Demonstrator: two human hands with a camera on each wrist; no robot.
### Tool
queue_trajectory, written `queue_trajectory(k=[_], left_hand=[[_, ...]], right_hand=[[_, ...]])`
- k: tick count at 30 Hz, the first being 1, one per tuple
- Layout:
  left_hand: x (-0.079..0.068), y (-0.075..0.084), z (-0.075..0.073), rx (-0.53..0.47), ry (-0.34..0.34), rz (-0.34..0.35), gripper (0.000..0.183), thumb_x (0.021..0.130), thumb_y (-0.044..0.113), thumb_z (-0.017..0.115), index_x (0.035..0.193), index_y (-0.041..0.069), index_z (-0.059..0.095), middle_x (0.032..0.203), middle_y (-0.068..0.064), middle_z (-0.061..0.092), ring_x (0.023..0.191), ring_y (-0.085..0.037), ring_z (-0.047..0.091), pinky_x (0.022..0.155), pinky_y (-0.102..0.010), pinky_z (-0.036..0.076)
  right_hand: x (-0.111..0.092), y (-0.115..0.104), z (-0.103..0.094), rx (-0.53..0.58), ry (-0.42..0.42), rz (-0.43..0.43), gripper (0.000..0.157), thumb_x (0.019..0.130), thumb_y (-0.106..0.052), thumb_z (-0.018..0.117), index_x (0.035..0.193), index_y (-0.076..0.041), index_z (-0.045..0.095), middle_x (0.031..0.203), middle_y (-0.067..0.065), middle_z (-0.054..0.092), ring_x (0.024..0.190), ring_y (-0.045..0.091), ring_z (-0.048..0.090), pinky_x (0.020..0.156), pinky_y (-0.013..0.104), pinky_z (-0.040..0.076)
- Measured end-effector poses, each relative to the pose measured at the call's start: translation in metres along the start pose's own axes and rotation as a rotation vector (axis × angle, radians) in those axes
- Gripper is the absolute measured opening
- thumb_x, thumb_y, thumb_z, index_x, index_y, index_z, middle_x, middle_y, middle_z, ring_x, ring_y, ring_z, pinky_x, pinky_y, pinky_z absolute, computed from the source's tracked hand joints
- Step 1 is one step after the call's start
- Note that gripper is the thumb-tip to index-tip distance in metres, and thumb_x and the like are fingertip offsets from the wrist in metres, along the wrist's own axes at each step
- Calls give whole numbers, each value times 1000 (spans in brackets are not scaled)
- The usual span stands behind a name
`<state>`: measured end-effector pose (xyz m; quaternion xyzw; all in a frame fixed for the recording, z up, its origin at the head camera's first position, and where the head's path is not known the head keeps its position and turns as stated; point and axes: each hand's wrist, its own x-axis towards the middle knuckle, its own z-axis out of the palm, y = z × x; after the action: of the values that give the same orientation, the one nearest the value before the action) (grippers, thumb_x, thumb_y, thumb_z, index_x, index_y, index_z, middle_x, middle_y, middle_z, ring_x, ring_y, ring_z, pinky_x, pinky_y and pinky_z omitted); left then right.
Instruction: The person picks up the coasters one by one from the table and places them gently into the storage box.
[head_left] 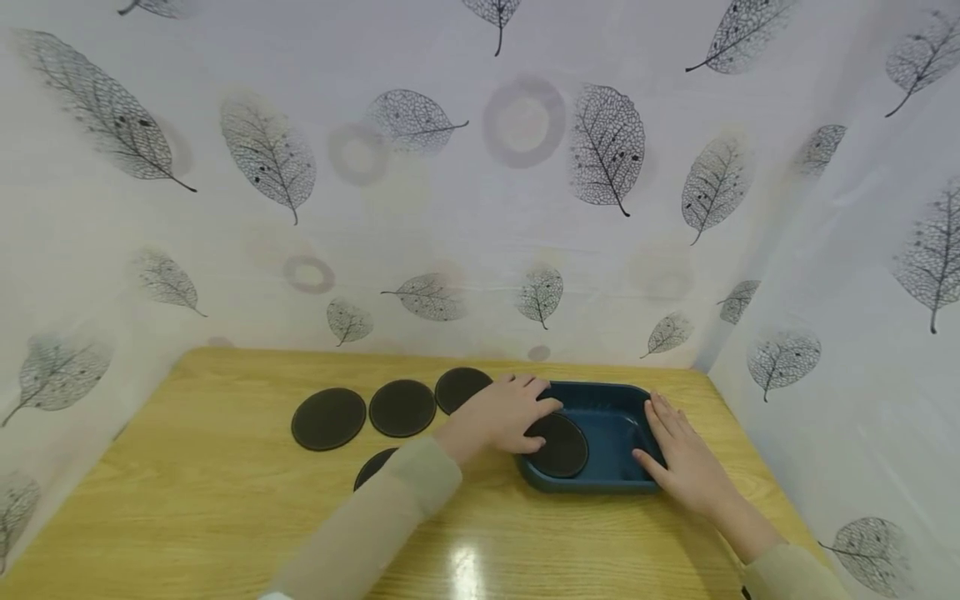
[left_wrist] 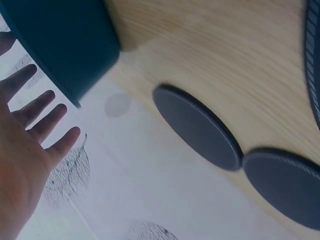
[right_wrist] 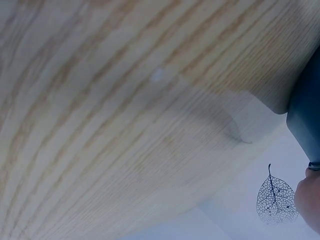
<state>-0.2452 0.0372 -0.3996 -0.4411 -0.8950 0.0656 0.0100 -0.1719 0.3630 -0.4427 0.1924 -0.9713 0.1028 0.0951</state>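
Spreading the left hand (head_left: 504, 412) over the left end of the blue dish (head_left: 611, 437), with its fingers apart, at the edge of a black disc (head_left: 564, 452) inside that end. Resting the right hand (head_left: 690, 467) along the right end of the dish, with fingers laid straight and thumb apart from them. Seeing four other discs (head_left: 328, 419) left of the dish on a wooden table (head_left: 225, 450), one partly covered by the left sleeve (head_left: 423, 475).

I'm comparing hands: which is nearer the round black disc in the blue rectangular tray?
Left: the left hand is at the edge of the disc; the right hand touches the tray at its opposite end.
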Motion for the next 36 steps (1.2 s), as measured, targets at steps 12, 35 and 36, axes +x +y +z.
queue_trajectory(k=[12, 35, 36], left_hand=[[-35, -42, 9, -96, 8, -92, 62, 102, 48, 65, 158, 24, 52, 163, -10, 48, 152, -31, 45, 123, -52, 40], [-124, -111, 35, -238, 33, -277, 57, 101, 35, 70, 151, 11, 58, 161, -22, 47, 151, -44, 44, 124, -61, 35], [-127, -113, 36, -239, 33, -289, 57, 101, 36, 70, 151, 11, 58, 161, -22, 47, 151, -44, 44, 124, -61, 35]], right_hand=[[0, 1, 2, -5, 1, -4, 82, 103, -35, 67, 159, 14, 33, 170, 33, 26, 163, 42, 22, 135, 32, -5], [0, 4, 7, -14, 38, -26, 80, 103, -33, 66, 159, 14, 33, 169, 34, 29, 167, 32, 12, 129, 20, -12], [0, 4, 7, -15, 39, -27, 80, 104, -33, 66, 159, 14, 34, 169, 34, 29, 167, 29, 10, 129, 20, -12]])
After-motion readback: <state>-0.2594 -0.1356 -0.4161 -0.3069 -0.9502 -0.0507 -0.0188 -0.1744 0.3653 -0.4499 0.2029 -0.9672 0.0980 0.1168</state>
